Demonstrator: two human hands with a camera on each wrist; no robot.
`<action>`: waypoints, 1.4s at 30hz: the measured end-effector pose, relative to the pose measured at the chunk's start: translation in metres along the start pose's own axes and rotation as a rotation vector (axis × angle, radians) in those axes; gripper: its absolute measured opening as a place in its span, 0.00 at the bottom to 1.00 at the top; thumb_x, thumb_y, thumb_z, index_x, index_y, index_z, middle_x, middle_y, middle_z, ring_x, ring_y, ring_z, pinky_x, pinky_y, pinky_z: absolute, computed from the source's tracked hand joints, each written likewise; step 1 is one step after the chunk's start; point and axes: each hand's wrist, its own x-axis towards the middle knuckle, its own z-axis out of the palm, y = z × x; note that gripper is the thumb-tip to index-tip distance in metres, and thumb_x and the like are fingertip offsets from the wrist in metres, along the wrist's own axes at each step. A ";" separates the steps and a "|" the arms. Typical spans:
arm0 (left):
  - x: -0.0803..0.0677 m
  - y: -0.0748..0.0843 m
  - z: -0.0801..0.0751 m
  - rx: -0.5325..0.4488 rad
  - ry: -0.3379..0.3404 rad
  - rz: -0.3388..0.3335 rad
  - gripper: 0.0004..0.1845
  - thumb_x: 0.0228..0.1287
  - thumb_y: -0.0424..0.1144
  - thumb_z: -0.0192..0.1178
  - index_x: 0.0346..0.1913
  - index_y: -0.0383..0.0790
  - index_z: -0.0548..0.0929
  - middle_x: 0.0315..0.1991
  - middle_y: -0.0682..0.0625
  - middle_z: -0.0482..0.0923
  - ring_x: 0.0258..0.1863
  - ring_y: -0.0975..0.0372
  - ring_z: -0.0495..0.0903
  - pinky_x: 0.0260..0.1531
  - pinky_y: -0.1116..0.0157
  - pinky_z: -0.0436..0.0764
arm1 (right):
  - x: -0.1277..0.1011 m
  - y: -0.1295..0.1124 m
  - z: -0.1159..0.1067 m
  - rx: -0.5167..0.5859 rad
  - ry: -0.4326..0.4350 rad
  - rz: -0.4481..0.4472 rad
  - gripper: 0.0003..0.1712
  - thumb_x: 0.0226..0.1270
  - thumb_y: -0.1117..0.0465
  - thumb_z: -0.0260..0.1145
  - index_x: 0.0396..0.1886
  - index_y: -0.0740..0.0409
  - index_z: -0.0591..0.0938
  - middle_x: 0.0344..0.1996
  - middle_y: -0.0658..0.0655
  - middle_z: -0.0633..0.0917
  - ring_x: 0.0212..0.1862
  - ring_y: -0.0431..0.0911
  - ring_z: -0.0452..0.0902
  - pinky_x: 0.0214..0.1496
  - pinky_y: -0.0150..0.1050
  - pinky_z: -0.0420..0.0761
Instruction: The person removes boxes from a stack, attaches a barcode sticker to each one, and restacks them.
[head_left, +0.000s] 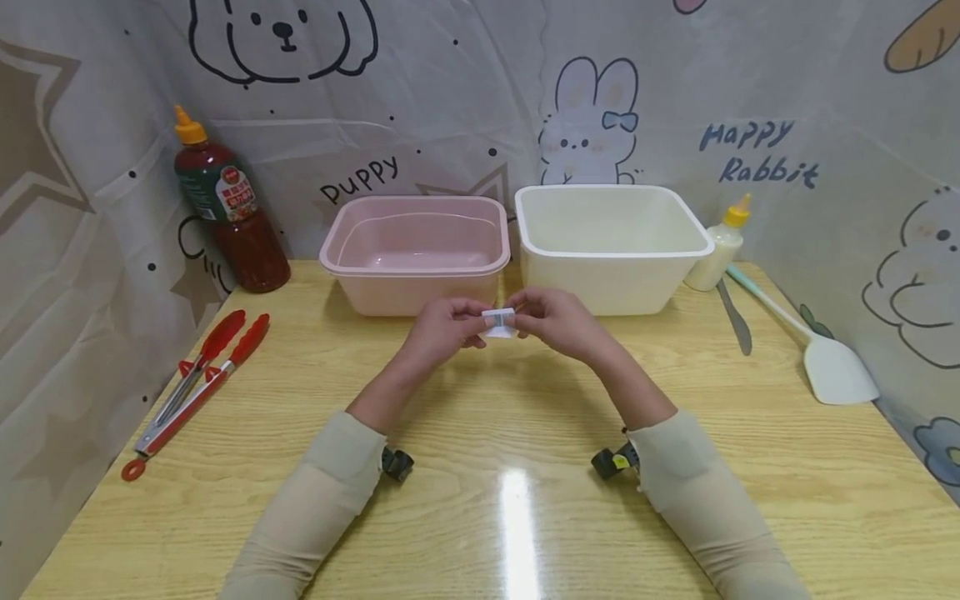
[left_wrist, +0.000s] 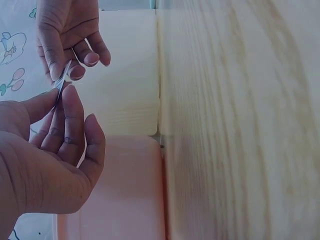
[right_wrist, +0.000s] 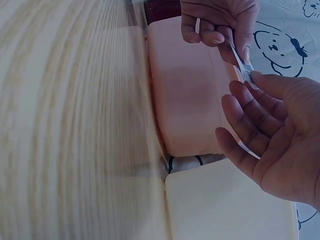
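Both hands meet above the wooden table (head_left: 480, 433), just in front of the two tubs. Between them is a small white packet (head_left: 498, 322) with a dark printed stripe. My left hand (head_left: 468, 322) pinches its left edge with thumb and fingertips, and my right hand (head_left: 528, 317) pinches its right edge. In the left wrist view the packet (left_wrist: 62, 80) shows edge-on between the left hand (left_wrist: 60, 102) and the right hand (left_wrist: 67, 67). The right wrist view shows the packet (right_wrist: 243, 64) the same way, thin and slanted, held between both thumbs.
A pink tub (head_left: 416, 242) and a white tub (head_left: 611, 233) stand side by side at the back. A red sauce bottle (head_left: 225, 208) and red tongs (head_left: 195, 379) lie left. A small yellow-capped bottle (head_left: 723, 246), a knife (head_left: 735, 317) and a white spatula (head_left: 821, 354) lie right.
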 end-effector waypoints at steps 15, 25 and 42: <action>-0.001 -0.002 -0.001 0.069 0.015 0.006 0.11 0.70 0.39 0.64 0.45 0.32 0.88 0.46 0.41 0.86 0.26 0.62 0.84 0.41 0.62 0.85 | -0.001 0.000 0.002 0.020 0.020 -0.007 0.12 0.74 0.58 0.64 0.51 0.57 0.85 0.40 0.57 0.90 0.41 0.54 0.86 0.42 0.42 0.83; -0.002 -0.004 0.000 0.129 0.022 -0.013 0.13 0.69 0.42 0.65 0.45 0.34 0.89 0.47 0.42 0.86 0.26 0.62 0.85 0.42 0.60 0.85 | -0.003 0.001 0.001 0.031 0.026 -0.037 0.12 0.75 0.58 0.64 0.50 0.57 0.86 0.41 0.57 0.90 0.38 0.49 0.85 0.47 0.54 0.85; 0.001 -0.003 0.002 0.080 -0.069 -0.038 0.11 0.68 0.36 0.66 0.48 0.31 0.85 0.47 0.38 0.86 0.25 0.62 0.84 0.39 0.61 0.84 | -0.002 0.006 -0.006 -0.016 0.056 -0.026 0.12 0.75 0.57 0.63 0.50 0.56 0.87 0.42 0.57 0.90 0.39 0.48 0.84 0.38 0.38 0.80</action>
